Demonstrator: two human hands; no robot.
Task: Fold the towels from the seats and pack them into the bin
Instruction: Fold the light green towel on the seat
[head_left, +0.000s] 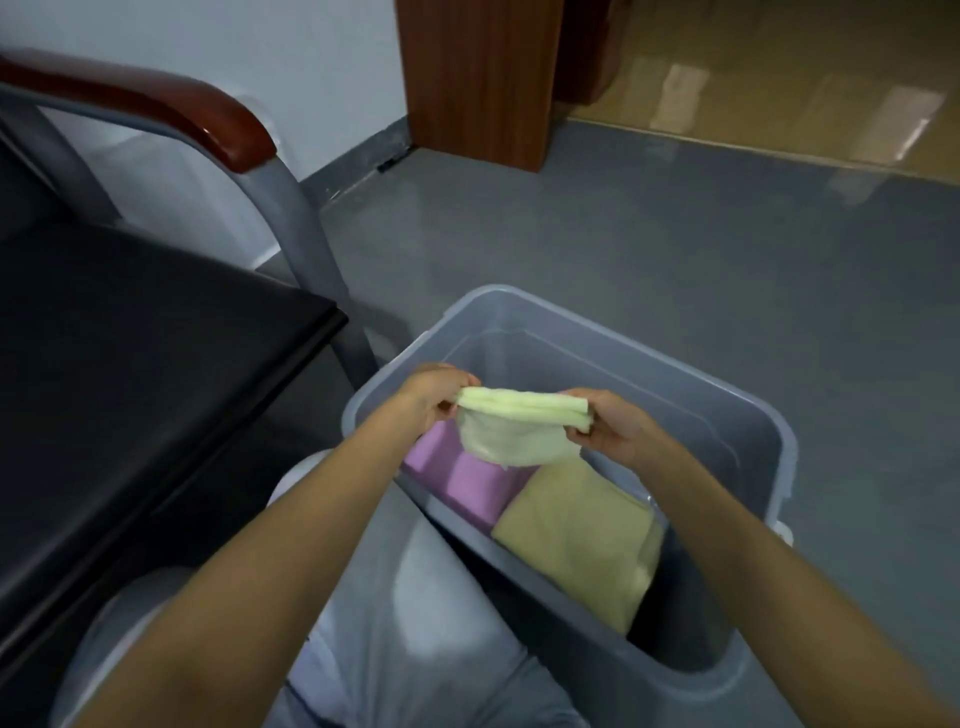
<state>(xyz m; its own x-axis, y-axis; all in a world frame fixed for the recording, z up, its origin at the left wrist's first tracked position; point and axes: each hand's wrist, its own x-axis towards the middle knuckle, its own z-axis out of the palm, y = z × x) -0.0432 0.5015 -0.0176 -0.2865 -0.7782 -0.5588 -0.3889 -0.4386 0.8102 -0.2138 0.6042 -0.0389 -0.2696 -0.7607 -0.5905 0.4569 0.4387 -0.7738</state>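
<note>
Bin (597, 364) — pink towel (467, 486), tan towel (576, 545)

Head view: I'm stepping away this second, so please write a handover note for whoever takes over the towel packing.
Left hand pinches the left end of the folded pale green towel; right hand pinches its right end.
The towel hangs above the grey bin.
Done: a pink towel and a beige towel lie folded side by side in the bin.
Left: lower the pale green towel in, then check seats beyond this view for more.
</note>
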